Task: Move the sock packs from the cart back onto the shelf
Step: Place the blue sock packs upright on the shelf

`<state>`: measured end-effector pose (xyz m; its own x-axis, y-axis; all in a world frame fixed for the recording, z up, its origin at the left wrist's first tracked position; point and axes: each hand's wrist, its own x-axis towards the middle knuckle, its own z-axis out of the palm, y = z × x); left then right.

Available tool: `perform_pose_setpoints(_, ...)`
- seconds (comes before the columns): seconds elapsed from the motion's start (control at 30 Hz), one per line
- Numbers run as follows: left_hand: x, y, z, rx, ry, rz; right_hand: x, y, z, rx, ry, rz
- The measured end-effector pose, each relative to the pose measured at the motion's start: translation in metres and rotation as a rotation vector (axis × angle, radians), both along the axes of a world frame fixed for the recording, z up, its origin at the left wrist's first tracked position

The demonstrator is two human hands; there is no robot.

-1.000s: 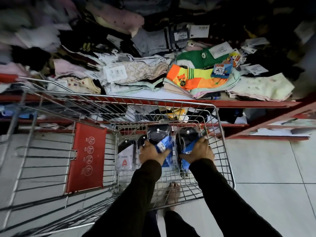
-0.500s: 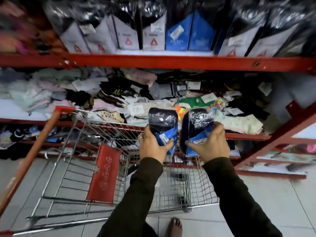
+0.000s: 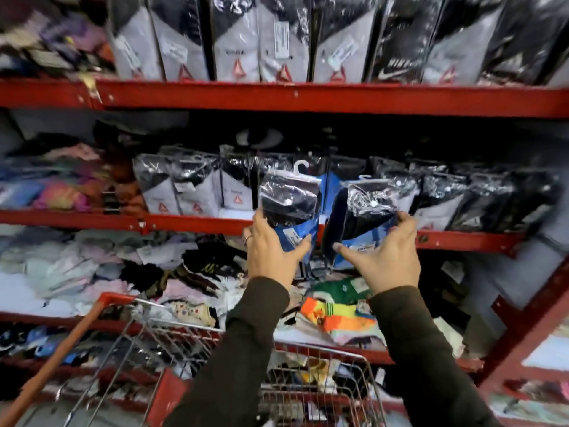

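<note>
Hands have risen from over the cart (image 3: 311, 359) to the shelf (image 3: 191, 220): left hand (image 3: 271, 251) and right hand (image 3: 385, 257) each clamp fingers round a pack (image 3: 289, 208), (image 3: 366, 217) raised before the shelf's row.

Two black-and-blue sock packs (image 3: 291, 208) (image 3: 366, 217) held upright before the middle shelf (image 3: 191, 221)

Long dark sleeves, brownish-black, reaching to both wrists and creased along the forearms. Bare left hand (image 3: 270, 252) with what looks like a thin ring on one finger. Bare right hand (image 3: 388, 257), unadorned.
</note>
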<state>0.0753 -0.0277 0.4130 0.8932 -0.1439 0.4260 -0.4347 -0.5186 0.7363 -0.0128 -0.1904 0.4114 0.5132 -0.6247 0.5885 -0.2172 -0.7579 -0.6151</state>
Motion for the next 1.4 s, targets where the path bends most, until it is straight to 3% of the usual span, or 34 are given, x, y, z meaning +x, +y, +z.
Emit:
perform_pose_setpoints(0.17,0.056,-0.04,0.027,-0.03,-0.01,-0.038,0.058,-0.027,0.026,0.024,-0.063,-0.027)
perform_pose_setpoints(0.43,0.111,-0.093,0.013,0.009,0.056,-0.011,0.119,-0.049,0.015,0.058,-0.018,-0.105)
perform_pose_setpoints(0.77,0.119,-0.109,-0.012,0.113,0.138,0.017,0.131,-0.048,-0.018,-0.023,0.172,-0.174)
perform_pose_setpoints(1.1,0.108,-0.086,-0.019,0.051,0.114,-0.139,0.11,-0.04,-0.037,-0.097,0.077,-0.116)
perform_pose_setpoints(1.27,0.08,-0.06,-0.037,-0.037,-0.044,-0.128,0.089,-0.028,-0.05,-0.12,0.021,-0.072)
perform_pose_setpoints(1.4,0.06,-0.037,-0.071,0.056,-0.18,-0.132,0.071,-0.01,-0.073,-0.187,0.064,-0.035)
